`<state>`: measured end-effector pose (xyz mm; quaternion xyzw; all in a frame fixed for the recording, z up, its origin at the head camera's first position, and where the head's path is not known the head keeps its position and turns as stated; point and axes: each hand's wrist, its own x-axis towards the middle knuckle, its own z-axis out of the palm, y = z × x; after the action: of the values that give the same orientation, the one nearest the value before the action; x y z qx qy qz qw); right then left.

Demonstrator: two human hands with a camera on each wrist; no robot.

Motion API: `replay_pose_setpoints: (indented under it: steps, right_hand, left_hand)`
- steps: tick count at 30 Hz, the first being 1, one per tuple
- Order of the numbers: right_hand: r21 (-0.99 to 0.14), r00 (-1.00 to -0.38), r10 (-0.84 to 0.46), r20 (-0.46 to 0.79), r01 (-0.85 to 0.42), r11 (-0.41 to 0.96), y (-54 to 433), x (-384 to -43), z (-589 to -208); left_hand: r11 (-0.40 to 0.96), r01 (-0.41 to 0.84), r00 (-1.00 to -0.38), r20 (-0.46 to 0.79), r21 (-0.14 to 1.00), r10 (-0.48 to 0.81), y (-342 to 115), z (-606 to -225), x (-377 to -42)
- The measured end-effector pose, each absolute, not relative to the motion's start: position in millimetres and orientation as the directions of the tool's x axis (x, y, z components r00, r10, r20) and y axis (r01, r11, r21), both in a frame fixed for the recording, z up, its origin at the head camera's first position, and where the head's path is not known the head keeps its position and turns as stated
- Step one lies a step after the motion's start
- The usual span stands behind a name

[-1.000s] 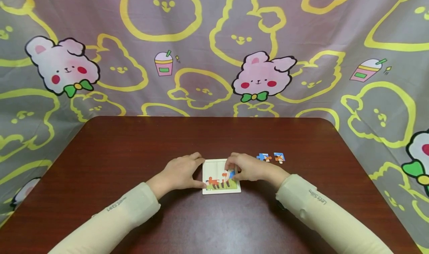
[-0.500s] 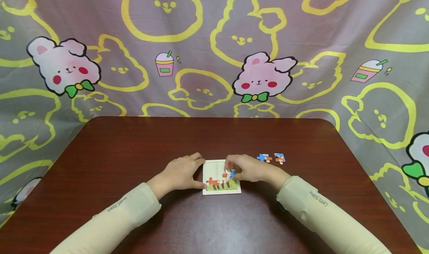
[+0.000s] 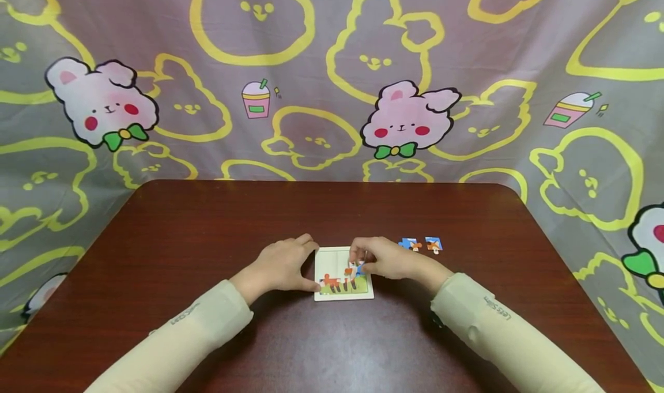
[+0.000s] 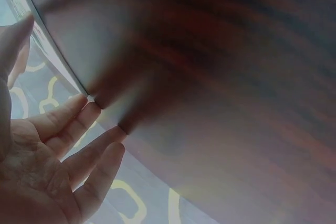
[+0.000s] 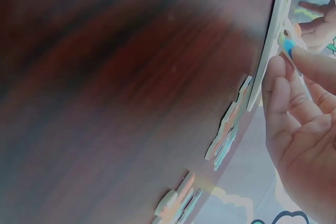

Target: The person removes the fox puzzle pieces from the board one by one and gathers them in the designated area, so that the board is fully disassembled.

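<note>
A square puzzle board [image 3: 343, 297] with a pale rim lies mid-table. Its lower part shows a picture of orange legs on green grass; its upper left is bare backing. Spread along the board's left side, my left hand [image 3: 285, 263] touches the edge with thumb and fingertips, its fingers nearly straight in the left wrist view. Over the board's right side, my right hand [image 3: 386, 259] pinches a blue-and-white puzzle piece [image 5: 287, 45] between thumb and fingers. The piece is tilted, partly hidden by the fingers. Whether it touches the board, I cannot tell.
Two loose puzzle pieces lie on the dark red table beyond my right hand: a blue one with orange [image 3: 410, 244] and another with an orange animal face [image 3: 433, 244]. A patterned curtain [image 3: 306, 93] hangs behind the table.
The right hand keeps its grip on the puzzle piece, which has tilted slightly over the board's right side. The left hand stays at the board's left edge.
</note>
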<state>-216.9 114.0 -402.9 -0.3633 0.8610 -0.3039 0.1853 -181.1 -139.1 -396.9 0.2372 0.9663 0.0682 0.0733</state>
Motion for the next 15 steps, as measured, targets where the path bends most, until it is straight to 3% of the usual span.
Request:
replay_pose_setpoints:
  steps: [15]
  right_hand:
    - [-0.72,-0.674,-0.733,-0.085,-0.467,0.513,121.9,-216.1,-403.4]
  left_hand:
    - [0.878,0.447,-0.877,-0.106,0.171,0.468,-139.1,-396.0,-179.5]
